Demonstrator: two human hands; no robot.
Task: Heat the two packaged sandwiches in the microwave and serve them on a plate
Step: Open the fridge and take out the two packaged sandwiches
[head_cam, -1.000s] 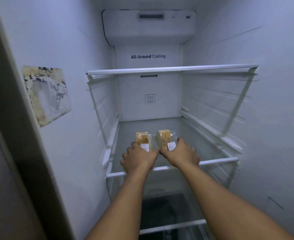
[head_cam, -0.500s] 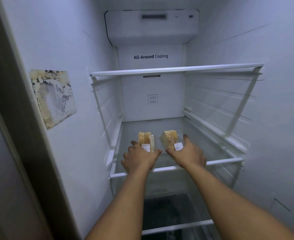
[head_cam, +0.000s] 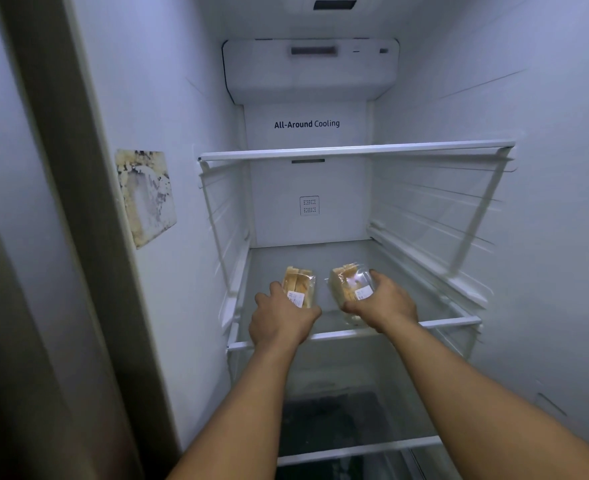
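**Both hands on the sandwiches**

The left hand [head_cam: 281,318] grasps the left sandwich [head_cam: 299,285]; the right hand [head_cam: 383,304] grasps the right sandwich [head_cam: 350,285]. Both packets are over the glass shelf [head_cam: 452,322] inside the fridge [head_cam: 546,202].

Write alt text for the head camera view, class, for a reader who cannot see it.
Inside an open fridge, a person's left hand grips one packaged sandwich and the right hand grips another wrapped sandwich above a glass shelf. A second glass shelf sits higher up, under the words "All-Around Cooling".
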